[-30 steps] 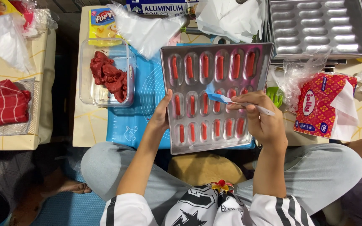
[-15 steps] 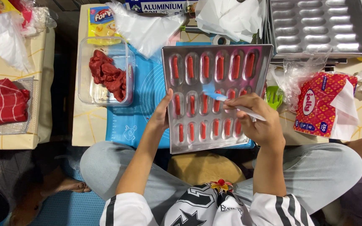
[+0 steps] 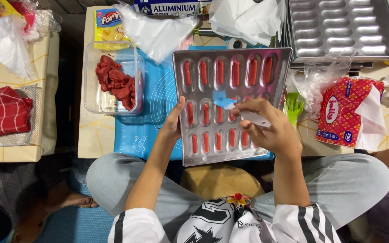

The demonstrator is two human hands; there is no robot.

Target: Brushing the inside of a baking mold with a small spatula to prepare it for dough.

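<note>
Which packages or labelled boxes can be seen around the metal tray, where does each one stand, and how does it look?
Foil box: top centre, long, blue and white.
Yellow packet: top left, behind the clear tub, flat, with a red and blue label.
Tissue pack: right of the tray, red patterned rectangle, white oval label, a tissue sticking out.

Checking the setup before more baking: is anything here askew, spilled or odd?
Nothing is spilled. The metal mould tray sits tilted, its near edge overhanging the blue mat, steadied by the left hand.
</note>
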